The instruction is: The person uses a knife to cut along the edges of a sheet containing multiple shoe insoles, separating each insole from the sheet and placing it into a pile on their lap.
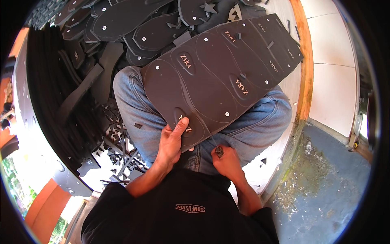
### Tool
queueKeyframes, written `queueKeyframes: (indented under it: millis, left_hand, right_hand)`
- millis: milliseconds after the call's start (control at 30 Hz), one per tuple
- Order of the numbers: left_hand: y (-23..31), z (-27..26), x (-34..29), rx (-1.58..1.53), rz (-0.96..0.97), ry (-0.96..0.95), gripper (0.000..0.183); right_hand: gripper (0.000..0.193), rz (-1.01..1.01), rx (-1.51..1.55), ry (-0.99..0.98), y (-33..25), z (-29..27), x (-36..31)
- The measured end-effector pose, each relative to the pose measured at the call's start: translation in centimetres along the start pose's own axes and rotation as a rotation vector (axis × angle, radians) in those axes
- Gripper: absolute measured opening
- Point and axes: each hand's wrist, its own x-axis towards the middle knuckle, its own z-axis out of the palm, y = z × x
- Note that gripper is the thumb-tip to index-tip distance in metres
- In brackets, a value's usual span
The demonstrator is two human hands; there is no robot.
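Observation:
A large dark foam sheet point(219, 85) lies slanted across my lap, marked with curved shoe-sole outlines, pale printed lettering and small round white dots. My left hand point(172, 140) grips its near left edge, thumb on top and fingers underneath. In my right hand point(227, 160), just off the near edge, is a thin-bladed knife point(219, 152); the fist wraps its handle. Its narrow blade points up and left onto the sheet, along a line between two sole outlines. A few small dark offcuts point(243, 75) rest on the sheet.
Cut black soles point(122, 20) are heaped beyond my knees. To the left stands a tall stack of dark foam sheets point(48, 93), with scattered scraps point(122, 158) beside it. A wooden edge strip point(305, 61) and a blue-grey floor point(325, 183) lie to the right.

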Motion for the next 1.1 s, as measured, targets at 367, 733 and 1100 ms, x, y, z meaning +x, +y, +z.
queueKeyframes:
  millis: [367, 733, 1100]
  left_hand:
    - [0.7, -0.5, -0.5, -0.002, -0.059, -0.045, 0.027]
    - [1.3, 0.7, -1.1, -0.01, -0.093, -0.016, 0.032]
    - [1.5, 1.2, -1.4, -0.047, -0.118, -0.021, 0.032]
  right_hand:
    - [0.025, -0.159, 0.002, -0.022, -2.3, 1.2, 4.4]
    - [0.026, -0.341, 0.252, 0.06, -2.5, 4.9, 7.3]
    - [0.033, -0.394, 0.438, 0.126, -2.2, 6.4, 8.0]
